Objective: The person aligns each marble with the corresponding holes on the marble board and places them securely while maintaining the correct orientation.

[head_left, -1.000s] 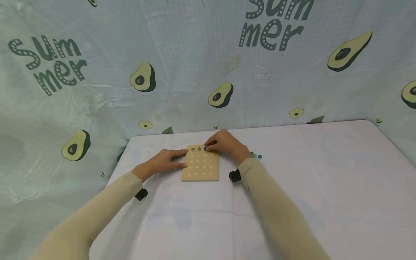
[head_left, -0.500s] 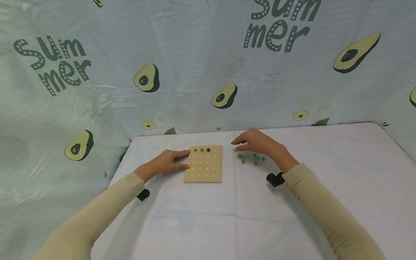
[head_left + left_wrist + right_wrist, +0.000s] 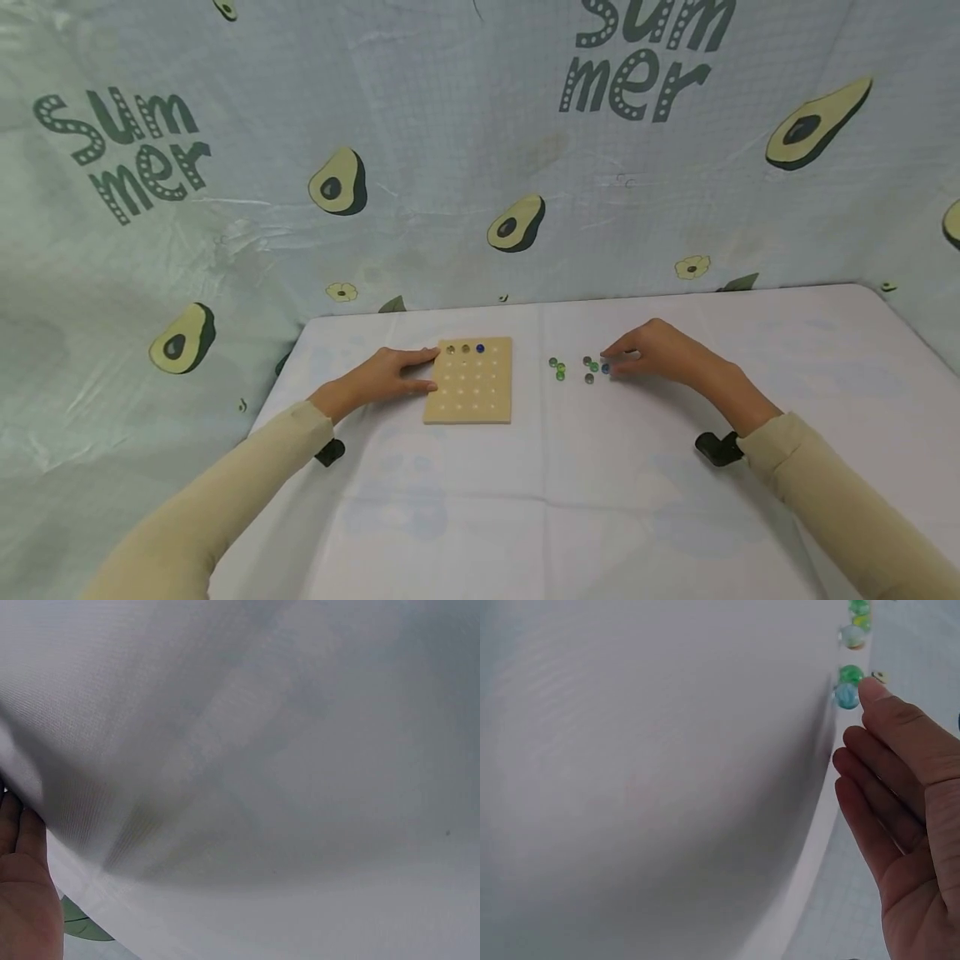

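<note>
A square wooden board point(image 3: 468, 392) with rows of small hollows lies on the table. Two brownish glass marbles and a blue marble point(image 3: 480, 348) sit in its far row. My left hand point(image 3: 384, 372) is at the board's left side, thumb and forefinger spread and touching its edge; the left wrist view catches only part of the hand point(image 3: 30, 892). To the right, my right hand point(image 3: 660, 354) is at a light-blue marble point(image 3: 605, 368), its thumb and fingertips close beside it. In the right wrist view the thumb tip comes near this glassy blue marble point(image 3: 846, 696), fingers loosely bent.
Several loose marbles, among them a green marble point(image 3: 560, 376) and a greyish marble point(image 3: 588, 378), lie between the board and my right hand. A white cloth covers the table point(image 3: 480, 500). Behind it hangs a curtain point(image 3: 420, 208) printed with avocados.
My right hand has left the blue marble in the board's far row and moved right, past the loose marbles, down to the light-blue one. My left hand stays at the board.
</note>
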Available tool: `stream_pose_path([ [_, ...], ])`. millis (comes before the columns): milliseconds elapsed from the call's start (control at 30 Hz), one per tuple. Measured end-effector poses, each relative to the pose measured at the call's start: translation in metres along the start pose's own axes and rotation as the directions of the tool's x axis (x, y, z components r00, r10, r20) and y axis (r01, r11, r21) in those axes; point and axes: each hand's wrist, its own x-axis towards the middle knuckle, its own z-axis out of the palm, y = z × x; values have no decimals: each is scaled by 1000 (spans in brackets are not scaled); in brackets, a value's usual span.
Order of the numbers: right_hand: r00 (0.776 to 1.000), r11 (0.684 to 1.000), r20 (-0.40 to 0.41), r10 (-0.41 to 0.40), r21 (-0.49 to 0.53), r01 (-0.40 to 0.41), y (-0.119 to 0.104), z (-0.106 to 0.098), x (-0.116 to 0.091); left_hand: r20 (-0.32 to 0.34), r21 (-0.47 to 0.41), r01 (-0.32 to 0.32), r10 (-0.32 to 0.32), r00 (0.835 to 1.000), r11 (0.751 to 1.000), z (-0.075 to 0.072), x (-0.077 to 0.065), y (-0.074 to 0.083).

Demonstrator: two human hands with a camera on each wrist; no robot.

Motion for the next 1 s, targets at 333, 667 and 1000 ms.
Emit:
stream_pose_path([
  [333, 997, 997, -47, -58, -58, 55, 1, 11, 1, 4, -10, -15, 15, 1000, 1000, 0, -1, 0],
  [667, 993, 996, -90, -73, -64, 68, 6, 11, 0, 1, -26, -24, 24, 1000, 999, -2, 0, -1],
  [1000, 988, 999, -148, -44, -2, 44, 6, 9, -8, -1, -23, -15, 15, 1000, 1000, -1, -1, -1],
])
